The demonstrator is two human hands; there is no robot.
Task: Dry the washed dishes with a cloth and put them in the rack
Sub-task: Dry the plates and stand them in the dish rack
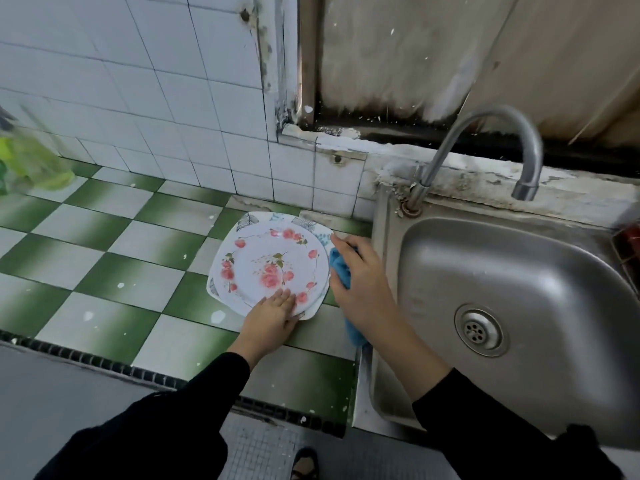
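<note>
Green and white checked tiles cover the counter (104,244), and on it, just beside the steel sink (519,271), lies a round plate (273,261) painted with pink roses. It sits on top of a squarish plate (304,223) with a leaf pattern, whose corners show beyond the round rim. The left hand (273,315) rests on the near edge of the round plate, fingers straight and flat on its surface, its grip apart and holding nothing. The right hand (360,275) is at the right edge of the plates, its grip clamped on a blue cloth (341,268); one bunch of the cloth shows under the fingers next to the plate rim and a tail hangs out below the wrist. Both arms wear dark sleeves. A curved metal tap (502,116) arches over the sink, and white tiles line the wall behind the counter.
</note>
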